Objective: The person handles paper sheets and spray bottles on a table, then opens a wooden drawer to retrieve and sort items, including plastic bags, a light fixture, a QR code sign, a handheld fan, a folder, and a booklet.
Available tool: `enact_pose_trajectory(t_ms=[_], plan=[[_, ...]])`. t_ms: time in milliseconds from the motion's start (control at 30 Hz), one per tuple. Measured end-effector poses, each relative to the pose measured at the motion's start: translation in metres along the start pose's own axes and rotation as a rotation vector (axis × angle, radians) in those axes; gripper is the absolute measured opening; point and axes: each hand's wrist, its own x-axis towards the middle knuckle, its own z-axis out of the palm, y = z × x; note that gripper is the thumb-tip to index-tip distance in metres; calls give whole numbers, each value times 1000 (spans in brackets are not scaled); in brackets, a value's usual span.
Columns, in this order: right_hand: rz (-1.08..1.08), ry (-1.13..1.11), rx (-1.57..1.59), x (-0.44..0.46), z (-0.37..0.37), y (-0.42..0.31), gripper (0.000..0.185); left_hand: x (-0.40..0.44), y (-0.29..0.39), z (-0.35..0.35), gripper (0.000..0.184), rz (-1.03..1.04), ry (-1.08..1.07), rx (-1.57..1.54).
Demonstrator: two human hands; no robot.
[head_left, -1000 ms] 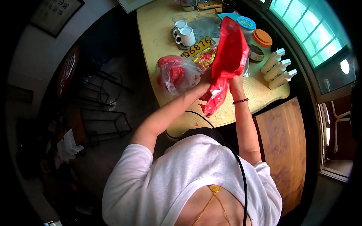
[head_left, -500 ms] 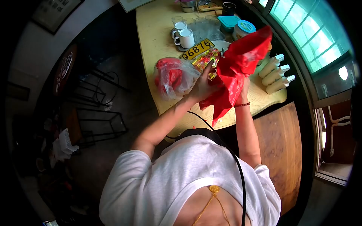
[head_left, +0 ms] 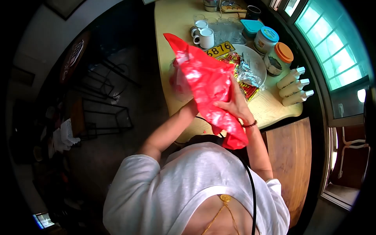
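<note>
A crumpled red plastic bag [head_left: 209, 80] stretches diagonally over the near part of the table. My right hand [head_left: 236, 102] grips its right side, thumb lying across the red plastic. The fingers of my left hand are hidden behind the bag; only the wrist [head_left: 192, 107] shows at its left edge. Partly covered by the red bag is a clear plastic bag [head_left: 178, 84] with red contents. Shiny gold, red and silver packets [head_left: 247, 78] lie beside a white plate [head_left: 256, 58], just beyond my right hand. A yellow number plate [head_left: 221, 49] rests behind the red bag.
White mugs [head_left: 204, 38] and glasses [head_left: 225, 27] stand farther back. Along the right are a blue-lidded tub [head_left: 266, 39], an orange-lidded jar [head_left: 279, 58] and three pump bottles [head_left: 291, 87]. A wooden bench [head_left: 289, 164] is at the near right, below the window.
The red bag has swung from the right over to the left, its top now pointing to the upper left. My left hand has gone behind it, and my right hand has come round its right side.
</note>
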Motion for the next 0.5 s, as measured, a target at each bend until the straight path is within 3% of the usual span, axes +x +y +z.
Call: enact_pose_trajectory(t_ms=[33,67,133,167,200,233,267,300,400,467,500], plan=[[-12,28,79,4,7,-7,103,-6,7,6,42,42,15,197],[-29,54,157,9,10,-10,100,-11,16,8,42,40,10,192],[-69,54,229,18,10,-3,92,-19,36,14,39,92,144,1000],[-110,49,307,22,14,4,83,-22,43,19,38,45,236,739],[75,-3,611,26,18,8,63,-26,49,28,37,4,327,478],[189,-16,903,22,6,-12,54,-30,49,34,35,25,273,440],[219,-87,1055,22,10,13,43,-35,56,22,38,-105,265,343],[260,-157,1202,22,14,37,32,-37,60,30,39,-100,247,400],[376,-96,1367,19,15,52,32,-43,61,47,39,32,319,601],[406,5,1325,16,11,57,31,-48,55,42,37,271,558,1188],[412,53,1283,15,9,58,31,-50,48,29,39,385,644,1250]])
